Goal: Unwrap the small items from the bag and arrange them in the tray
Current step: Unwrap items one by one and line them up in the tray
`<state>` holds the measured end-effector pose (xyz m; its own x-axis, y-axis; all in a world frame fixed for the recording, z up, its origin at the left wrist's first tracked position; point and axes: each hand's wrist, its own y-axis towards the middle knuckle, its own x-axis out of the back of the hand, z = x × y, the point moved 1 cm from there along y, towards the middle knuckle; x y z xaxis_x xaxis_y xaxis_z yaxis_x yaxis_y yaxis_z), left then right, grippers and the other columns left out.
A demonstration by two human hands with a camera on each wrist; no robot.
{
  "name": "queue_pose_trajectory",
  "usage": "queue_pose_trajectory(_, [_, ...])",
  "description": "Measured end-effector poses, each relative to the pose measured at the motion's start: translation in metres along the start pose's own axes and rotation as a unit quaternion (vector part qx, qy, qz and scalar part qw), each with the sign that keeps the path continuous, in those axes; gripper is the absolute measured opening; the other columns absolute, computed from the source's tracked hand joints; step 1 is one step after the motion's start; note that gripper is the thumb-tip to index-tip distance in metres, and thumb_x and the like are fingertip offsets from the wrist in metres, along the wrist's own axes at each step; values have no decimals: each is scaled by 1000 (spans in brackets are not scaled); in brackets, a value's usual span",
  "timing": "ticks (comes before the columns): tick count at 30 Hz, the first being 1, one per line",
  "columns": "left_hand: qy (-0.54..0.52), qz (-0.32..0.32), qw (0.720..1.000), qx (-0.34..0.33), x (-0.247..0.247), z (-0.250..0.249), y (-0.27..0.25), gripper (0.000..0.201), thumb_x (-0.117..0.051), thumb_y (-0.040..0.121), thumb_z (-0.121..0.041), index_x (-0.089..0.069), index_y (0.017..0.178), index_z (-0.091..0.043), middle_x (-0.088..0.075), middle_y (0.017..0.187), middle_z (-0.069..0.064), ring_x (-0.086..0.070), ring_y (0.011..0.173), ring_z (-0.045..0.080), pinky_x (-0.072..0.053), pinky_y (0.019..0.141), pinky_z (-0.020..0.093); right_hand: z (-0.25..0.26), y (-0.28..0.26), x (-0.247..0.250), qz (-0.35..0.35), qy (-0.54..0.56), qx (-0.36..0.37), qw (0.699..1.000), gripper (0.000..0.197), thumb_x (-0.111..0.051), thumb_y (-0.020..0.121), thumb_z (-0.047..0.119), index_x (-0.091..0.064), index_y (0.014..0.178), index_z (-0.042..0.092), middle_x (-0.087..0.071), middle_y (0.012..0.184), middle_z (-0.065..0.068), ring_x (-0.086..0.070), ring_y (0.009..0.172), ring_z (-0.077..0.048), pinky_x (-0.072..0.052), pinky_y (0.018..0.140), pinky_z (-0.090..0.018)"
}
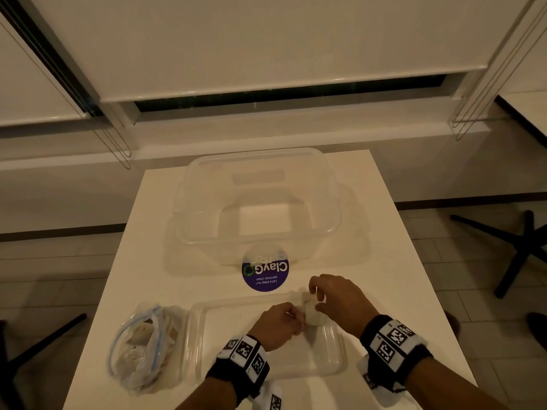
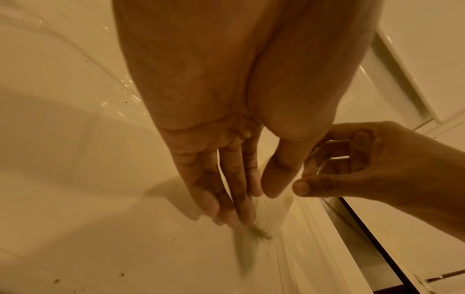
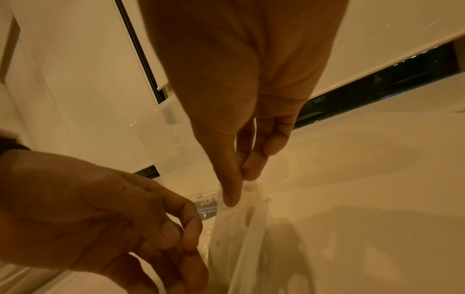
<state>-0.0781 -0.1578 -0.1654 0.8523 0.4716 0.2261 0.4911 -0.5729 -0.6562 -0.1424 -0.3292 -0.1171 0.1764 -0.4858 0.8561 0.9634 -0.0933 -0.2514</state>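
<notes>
- Right hand (image 1: 333,300) fingers (image 3: 230,187) pinched on the top of the wrap (image 3: 241,228); small item (image 1: 312,310) hangs below them, over the tray (image 1: 207,315).
- Left hand (image 1: 279,322) fingers (image 3: 186,228) curled, pinching the wrap's near edge just left of the right fingers. Left wrist view shows straighter fingers, so how firm that pinch is can't be told.
- Item is up between both sets of fingers, not resting on the tray floor as far as I can see.
- Bag (image 1: 145,347) sits left of the left fingers, beside the tray, more wrapped pieces inside.
- Bin (image 1: 257,202) and round sticker (image 1: 265,272) lie beyond the fingers on the tabletop (image 1: 384,261).
- Risk: wrap is thin and slick; pulling apart too fast could tear it and let the item drop, bounce off the tray or skid out over the rim.
- Risk: weak left pinch slips, wrap stays on, needs a regrasp.
- Risk: loose wrap could fall in the tray with the item.
</notes>
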Motion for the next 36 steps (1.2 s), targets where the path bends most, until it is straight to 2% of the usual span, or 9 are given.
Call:
queue_pose_trajectory(4, [75, -25, 996, -28, 4, -14, -16, 6, -66, 81, -24, -67, 88, -24, -75, 92, -3, -66, 83, 11, -54, 87, 31, -6, -11, 11, -27, 25, -25, 999, 21, -71, 85, 21, -55, 100, 26, -58, 89, 13, -49, 74, -6, -39, 68, -23])
queue_pose_trajectory(8, [116, -76, 983, -119, 21, -38, -64, 5, -62, 92, -23, -64, 95, -27, -70, 93, -11, -64, 77, 3, -50, 68, 18, -15, -25, 37, -93, 85, -67, 990, 31, -78, 79, 15, -53, 84, 32, -60, 78, 12, -55, 60, -4, -51, 63, -30])
queue_pose_trajectory(11, [79, -158, 965, -194, 56, -50, -122, 13, -65, 92, -17, -65, 91, -30, -71, 86, -12, -65, 78, 6, -50, 67, 17, -11, -36, 58, -154, 141, -78, 975, 27, -81, 78, 12, -59, 83, 28, -62, 74, 9, -60, 60, -9, -49, 52, -22])
queue_pose_trajectory(14, [39, -273, 947, -163, 111, -29, -176, 12, -66, 92, -13, -69, 93, -24, -73, 81, -9, -69, 77, 8, -54, 73, 19, 14, -43, 65, -180, 172, -59, 967, 25, -82, 77, 15, -61, 82, 28, -64, 73, 9, -61, 64, -10, -50, 54, -21])
queue_pose_trajectory(18, [118, -411, 903, -34, 169, 45, -201, 19, -67, 93, -21, -64, 84, -37, -75, 74, -9, -71, 69, 5, -60, 72, 36, 75, -40, 48, -160, 197, -8, 967, 25, -82, 77, 18, -61, 82, 30, -65, 74, 13, -61, 66, -10, -50, 55, -21])
queue_pose_trajectory(23, [396, -256, 879, 67, 168, 101, -163, 28, -50, 98, -36, -62, 121, -28, -71, 117, 2, -66, 107, 25, -49, 86, 33, 161, -30, -2, -88, 201, 84, 972, 24, -78, 81, 22, -58, 83, 35, -62, 77, 14, -60, 71, -12, -52, 63, -26])
queue_pose_trajectory(27, [420, -281, 861, 49, 173, 98, -159, 27, -48, 97, -35, -63, 120, -31, -69, 120, -2, -66, 110, 23, -50, 87, 33, 213, -26, -26, -43, 170, 121, 977, 16, -72, 85, 27, -58, 87, 34, -60, 81, 15, -59, 72, -12, -51, 68, -27])
queue_pose_trajectory(31, [397, -356, 846, 2, 178, 103, -161, 18, -44, 99, -37, -57, 104, -26, -68, 103, -4, -64, 93, 21, -41, 69, 29, 232, -27, -32, -46, 150, 121, 980, 16, -72, 85, 27, -58, 87, 34, -60, 82, 15, -60, 72, -13, -50, 70, -27])
queue_pose_trajectory(36, [458, -349, 816, -46, 195, 128, -150, 32, -57, 93, -33, -55, 124, -27, -64, 111, -2, -57, 104, 23, -50, 77, 33, 236, -30, -36, -51, 127, 101, 985, 18, -71, 85, 28, -56, 87, 37, -58, 81, 17, -60, 71, -11, -51, 70, -26])
